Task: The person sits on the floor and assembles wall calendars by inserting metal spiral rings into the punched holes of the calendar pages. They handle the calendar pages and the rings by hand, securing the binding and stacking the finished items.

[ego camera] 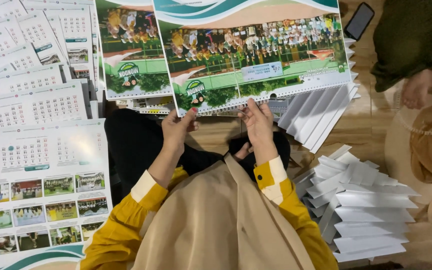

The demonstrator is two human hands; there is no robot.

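A: Entry, head view. Both hands are at the near edge of a large glossy wall calendar with a green-and-tan photo cover and a white wire-spiral binding (248, 50). It lies upside down to the wearer, spiral edge towards the body, over the knees.

B: Left hand?

A: The left hand (177, 127) pinches the lower left corner of the calendar, thumb on top of the spiral edge, fingers underneath. Grasping, not loose.

B: Right?

A: The right hand (257, 120) is at the same spiral edge, nearer the middle, fingers curled over the wire and thumb against it (the pinch point itself is partly hidden by the fingers). It also holds the calendar.

B: Surroundings?

A: A second calendar of the same green cover design (131, 55) lies just left of the held one, partly under it. Further left, overlapping white calendar sheets with date grids and small photos (31, 150) cover the floor. To the right, fanned stacks of plain white card sheets (366, 205) sit on the brown wooden floor (376, 120), with more of them under the held calendar's right edge. A black phone (359, 21) lies at the top right. Another person's bare foot (421, 87) shows at the right edge, well apart from both hands.
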